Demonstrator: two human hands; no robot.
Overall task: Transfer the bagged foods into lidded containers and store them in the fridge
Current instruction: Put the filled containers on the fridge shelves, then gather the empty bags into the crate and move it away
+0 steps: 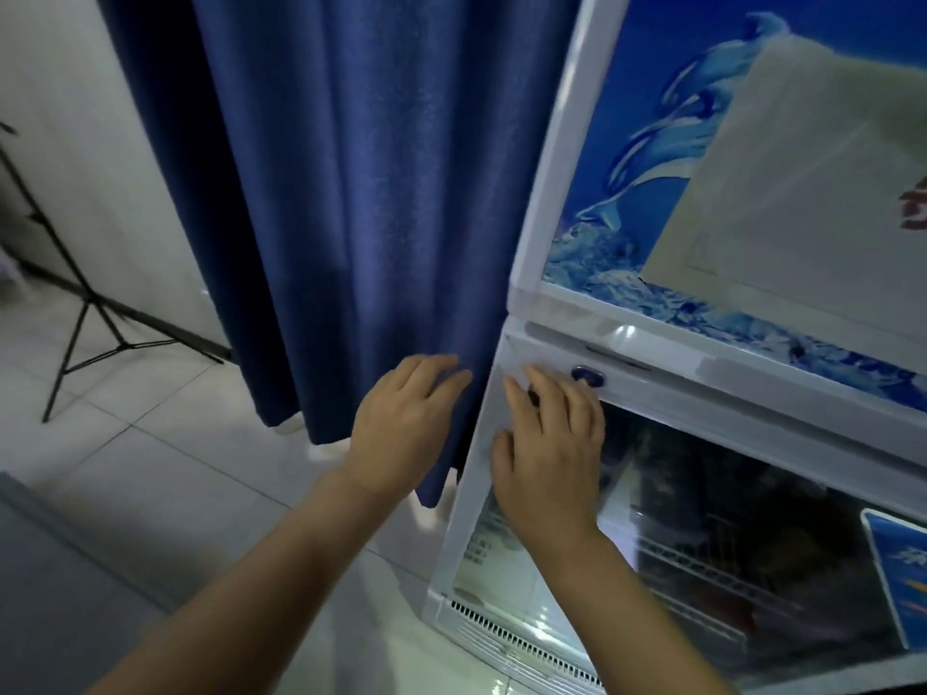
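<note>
We are laying our right hand [549, 453], fingers spread, on the fridge door [481, 474] frame; our left hand [406, 423] is hovering loose. The rigid glass door probably pulls best at this edge.

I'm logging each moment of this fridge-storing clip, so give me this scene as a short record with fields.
left hand: open, fingers against the blue curtain
right hand: open, flat on the white frame of the fridge door
fridge door: glass-fronted, wire shelves visible behind it
lock: blue, just beyond the right fingertips
containers: none in view
floor: pale tiles, black tripod at left
</note>
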